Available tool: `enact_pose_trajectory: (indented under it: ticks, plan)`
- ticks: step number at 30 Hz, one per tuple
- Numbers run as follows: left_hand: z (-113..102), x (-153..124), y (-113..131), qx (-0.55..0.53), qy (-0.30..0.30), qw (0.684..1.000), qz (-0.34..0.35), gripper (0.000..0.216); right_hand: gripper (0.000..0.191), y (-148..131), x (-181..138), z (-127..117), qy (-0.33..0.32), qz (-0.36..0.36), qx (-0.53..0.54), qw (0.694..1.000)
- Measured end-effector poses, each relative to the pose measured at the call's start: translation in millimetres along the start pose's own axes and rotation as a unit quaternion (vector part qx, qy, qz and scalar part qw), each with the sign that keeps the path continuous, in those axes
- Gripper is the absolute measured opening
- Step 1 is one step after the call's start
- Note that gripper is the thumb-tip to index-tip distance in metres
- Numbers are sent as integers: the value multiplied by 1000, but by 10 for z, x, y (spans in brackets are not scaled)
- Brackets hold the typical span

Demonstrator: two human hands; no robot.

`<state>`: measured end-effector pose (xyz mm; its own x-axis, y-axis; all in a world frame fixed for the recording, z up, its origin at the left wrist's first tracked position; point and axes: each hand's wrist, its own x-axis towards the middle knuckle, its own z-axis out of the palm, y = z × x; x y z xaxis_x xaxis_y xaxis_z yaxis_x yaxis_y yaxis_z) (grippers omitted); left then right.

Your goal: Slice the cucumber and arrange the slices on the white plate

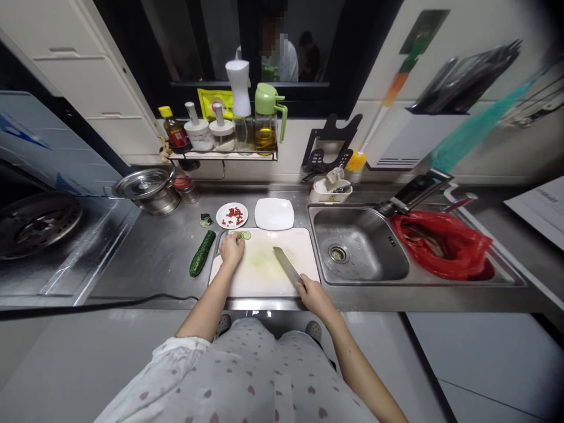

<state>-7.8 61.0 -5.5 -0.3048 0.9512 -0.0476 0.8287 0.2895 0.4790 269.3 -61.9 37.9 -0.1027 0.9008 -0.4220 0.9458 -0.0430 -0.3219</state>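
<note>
A white cutting board (pixel 268 279) lies on the steel counter in front of me. My left hand (pixel 231 249) rests closed at the board's far left corner, its fingers bunched over a few cucumber slices (pixel 242 235). My right hand (pixel 312 294) grips the handle of a kitchen knife (pixel 285 266), whose blade lies across the board pointing away from me. A whole cucumber (pixel 202 253) lies on the counter just left of the board.
Behind the board stand a small plate of red bits (pixel 232 215) and an empty white plate (pixel 274 213). The sink (pixel 356 247) is to the right, with a red bag (pixel 440 244) beyond it. A pot (pixel 147 189) and a bottle rack (pixel 222 154) stand at the back left.
</note>
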Motion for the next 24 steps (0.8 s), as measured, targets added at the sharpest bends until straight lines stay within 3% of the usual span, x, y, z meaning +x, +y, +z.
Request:
enact_pose_trajectory:
  ticks: [8,24]
  plan:
    - [28,99,146,72,-35,996,28,38,23,28,-37,-25,1,6,2,1000]
    - [65,192,131,64,-41,997,27,31,23,24,-72,-44,-7,9,8,1000]
